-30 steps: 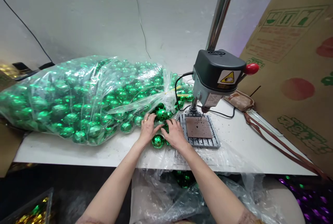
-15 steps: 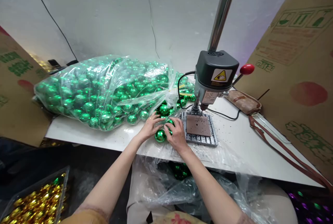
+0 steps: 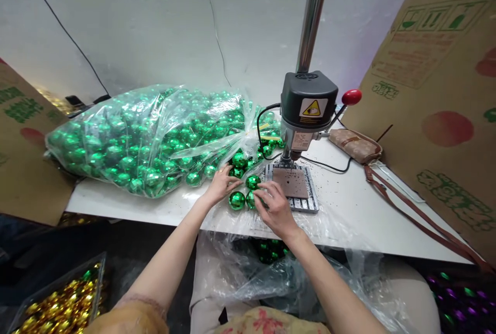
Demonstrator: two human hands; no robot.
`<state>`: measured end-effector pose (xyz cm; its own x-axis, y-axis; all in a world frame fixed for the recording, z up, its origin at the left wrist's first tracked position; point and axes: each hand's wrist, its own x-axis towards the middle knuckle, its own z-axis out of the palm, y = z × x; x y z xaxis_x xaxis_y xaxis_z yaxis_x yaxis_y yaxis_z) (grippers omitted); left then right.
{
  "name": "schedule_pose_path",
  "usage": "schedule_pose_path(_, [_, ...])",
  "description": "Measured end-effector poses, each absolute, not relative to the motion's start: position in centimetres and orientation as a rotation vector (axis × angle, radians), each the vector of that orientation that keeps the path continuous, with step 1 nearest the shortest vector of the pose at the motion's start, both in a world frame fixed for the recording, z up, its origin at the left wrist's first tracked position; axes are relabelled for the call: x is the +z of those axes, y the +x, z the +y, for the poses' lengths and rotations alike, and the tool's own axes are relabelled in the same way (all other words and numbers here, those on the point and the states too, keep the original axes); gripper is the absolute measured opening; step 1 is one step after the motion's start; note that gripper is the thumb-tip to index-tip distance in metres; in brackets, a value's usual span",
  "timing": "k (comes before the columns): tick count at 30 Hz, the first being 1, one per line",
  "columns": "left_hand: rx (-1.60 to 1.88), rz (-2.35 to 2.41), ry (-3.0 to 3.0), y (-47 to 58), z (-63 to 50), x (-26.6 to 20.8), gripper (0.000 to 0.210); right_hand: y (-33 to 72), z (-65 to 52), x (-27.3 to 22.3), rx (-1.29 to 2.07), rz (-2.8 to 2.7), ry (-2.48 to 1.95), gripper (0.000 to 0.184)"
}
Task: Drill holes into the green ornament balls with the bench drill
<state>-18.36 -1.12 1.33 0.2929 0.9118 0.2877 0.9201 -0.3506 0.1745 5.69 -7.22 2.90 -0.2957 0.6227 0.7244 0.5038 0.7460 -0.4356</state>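
Shiny green mirror-faceted balls lie on the table between my hands, among them a near ball (image 3: 236, 200) and another (image 3: 253, 182) just behind it. My left hand (image 3: 221, 185) is beside them with its fingers stretched out, the fingertips close to green balls at the mouth of a big clear bag (image 3: 127, 137). My right hand (image 3: 277, 209) has its fingers apart and curved, fingertips at the right side of the loose balls. Whether they grip a ball is hard to see. A small drill press (image 3: 308, 101) with a brown board (image 3: 290, 183) on its base stands right of the balls.
Cardboard boxes stand at the left (image 3: 31, 153) and right (image 3: 437, 106). A brown handbag (image 3: 354, 145) with a long strap lies behind the drill press. Below the table are a bin of gold balls (image 3: 62, 298), purple and green balls (image 3: 461, 298), and clear plastic (image 3: 302, 282) over my lap.
My right hand has drawn back to the right and opened a little, leaving more of the loose green balls showing. My left hand has hardly moved. The view has shifted slightly.
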Motion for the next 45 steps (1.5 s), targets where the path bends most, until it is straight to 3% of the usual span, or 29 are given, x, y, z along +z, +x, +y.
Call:
schedule_pose_path(5, [-0.510, -1.881, -2.404, -17.2, -0.4, 1.9, 0.028, 8.1, -8.2, 3.3, 0.161, -1.918, -0.837, 0.014])
schedule_pose_path(12, [-0.371, -1.880, -2.344, -15.9, 0.3, 3.2, 0.013, 10.2, -9.1, 3.0, 0.148, -1.925, -0.829, 0.018])
schedule_pose_path(19, [-0.235, -1.907, -2.316, -15.6, 1.1, 3.0, 0.054, 11.2, -9.7, 3.2, 0.147, -1.931, -0.795, 0.021])
schedule_pose_path(26, [-0.398, -1.931, -2.363, -16.3, 0.3, 3.3, 0.040, 16.0, -7.8, 8.3, 0.070, -1.733, -0.746, 0.029])
schedule_pose_path(29, [-0.718, -1.879, -2.344, -16.1, -0.9, 5.0, 0.043, 18.4, -6.1, 12.6, 0.064, -1.572, -0.764, 0.028])
schedule_pose_path(32, [-1.232, -1.807, -2.311, -13.8, -2.9, 6.7, 0.042, 19.5, -3.9, 17.2, 0.162, -1.263, -0.695, 0.014])
schedule_pose_path(37, [-2.804, -1.967, -2.210, -5.3, -6.7, 6.5, 0.041, 19.1, 0.9, 22.6, 0.243, -1.161, -0.690, 0.016])
schedule_pose_path(40, [-3.599, -1.925, -1.838, -1.1, -7.2, 5.1, 0.035, 18.6, 3.5, 23.8, 0.337, -1.293, -0.737, 0.025])
schedule_pose_path(42, [-3.867, -1.828, -1.526, 0.2, -6.6, 4.3, 0.032, 18.3, 4.6, 24.1, 0.390, -1.362, -0.761, 0.033])
schedule_pose_path(45, [-3.931, -1.764, -1.350, 0.3, -5.3, 3.6, 0.036, 17.8, 5.5, 24.4, 0.529, -1.393, -0.806, 0.037])
